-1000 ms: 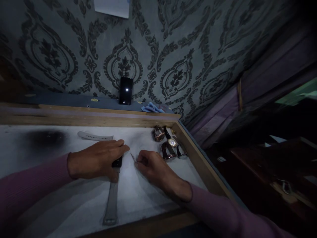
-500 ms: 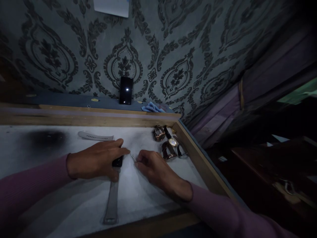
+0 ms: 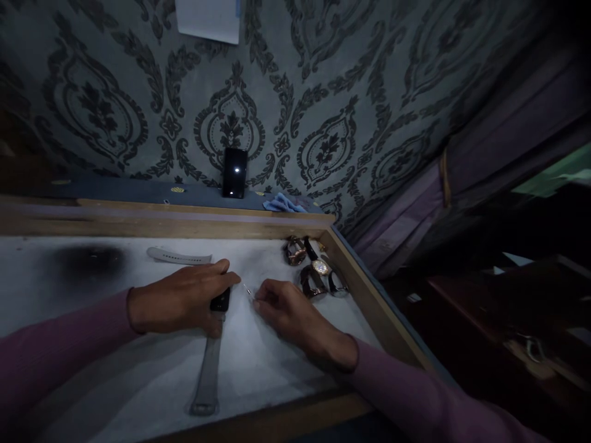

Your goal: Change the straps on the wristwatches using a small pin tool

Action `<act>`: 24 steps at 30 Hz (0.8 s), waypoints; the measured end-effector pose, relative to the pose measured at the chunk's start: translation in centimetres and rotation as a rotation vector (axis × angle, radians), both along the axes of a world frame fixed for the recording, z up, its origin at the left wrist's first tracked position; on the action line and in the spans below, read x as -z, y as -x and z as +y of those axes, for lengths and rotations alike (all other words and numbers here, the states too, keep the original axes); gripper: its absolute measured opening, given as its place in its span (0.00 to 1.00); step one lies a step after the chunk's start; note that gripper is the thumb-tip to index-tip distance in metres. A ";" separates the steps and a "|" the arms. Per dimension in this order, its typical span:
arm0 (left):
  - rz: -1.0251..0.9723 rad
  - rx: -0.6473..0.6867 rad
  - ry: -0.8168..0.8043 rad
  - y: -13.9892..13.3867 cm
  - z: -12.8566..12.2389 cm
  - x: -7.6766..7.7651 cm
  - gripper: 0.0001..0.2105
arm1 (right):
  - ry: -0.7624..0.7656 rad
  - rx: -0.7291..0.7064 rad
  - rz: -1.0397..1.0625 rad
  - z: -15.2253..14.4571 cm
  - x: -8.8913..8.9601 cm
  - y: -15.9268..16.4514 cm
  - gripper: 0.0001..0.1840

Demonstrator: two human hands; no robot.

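Note:
My left hand [image 3: 182, 298] is closed over a dark-faced smartwatch [image 3: 220, 301], fingers on its far side and thumb on the near side. One grey strap [image 3: 207, 375] runs from the watch toward the front of the tray, its buckle end lying flat. A loose grey strap piece [image 3: 180, 256] with holes lies behind the left hand. My right hand [image 3: 289, 314] pinches a thin, shiny metal tool [image 3: 248, 291], whose tip points at the left index fingertip. The tool's exact kind is too small to make out. The middle of the watch is hidden under the left hand.
Several wristwatches [image 3: 311, 277] lie in the right back corner of the wood-rimmed white tray [image 3: 364, 301]. Behind the back rim, a phone [image 3: 235, 173] leans on the patterned wall beside a crumpled blue cloth [image 3: 284, 202]. A dark smudge [image 3: 90, 261] marks the left side.
The view has tilted up slightly. Both hands keep nearly the same pose, with the metal tool still beside the watch.

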State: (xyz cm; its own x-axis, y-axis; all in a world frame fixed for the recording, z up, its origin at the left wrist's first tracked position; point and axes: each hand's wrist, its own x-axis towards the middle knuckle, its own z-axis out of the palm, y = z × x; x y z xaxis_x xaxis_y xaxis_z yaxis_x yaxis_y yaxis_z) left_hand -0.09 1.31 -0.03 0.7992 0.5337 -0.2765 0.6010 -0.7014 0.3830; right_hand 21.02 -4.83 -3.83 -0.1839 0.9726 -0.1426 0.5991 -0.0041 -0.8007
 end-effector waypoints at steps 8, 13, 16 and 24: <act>0.056 -0.011 -0.006 -0.2 -0.5 -0.9 0.21 | 0.185 0.028 0.407 -0.4 -0.4 -0.3 0.08; -0.002 -0.024 -0.045 0.2 -0.7 0.0 0.19 | 0.213 0.157 0.666 -0.1 -1.5 -0.1 0.15; -0.023 -0.065 -0.049 0.5 -1.1 0.3 0.18 | 0.242 0.245 0.771 0.0 -1.9 0.0 0.17; -0.057 -0.109 -0.029 0.8 -1.7 -0.2 0.16 | 0.390 0.275 0.919 0.4 -1.4 -0.5 0.18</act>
State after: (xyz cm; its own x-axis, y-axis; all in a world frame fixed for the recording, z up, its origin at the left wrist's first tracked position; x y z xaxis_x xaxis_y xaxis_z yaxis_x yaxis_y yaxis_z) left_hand -0.87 -0.40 0.15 0.7500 0.6254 -0.2153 0.6520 -0.6443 0.3996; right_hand 21.49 -4.42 -2.39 -0.1597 0.9136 -0.3738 -0.3038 -0.4058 -0.8620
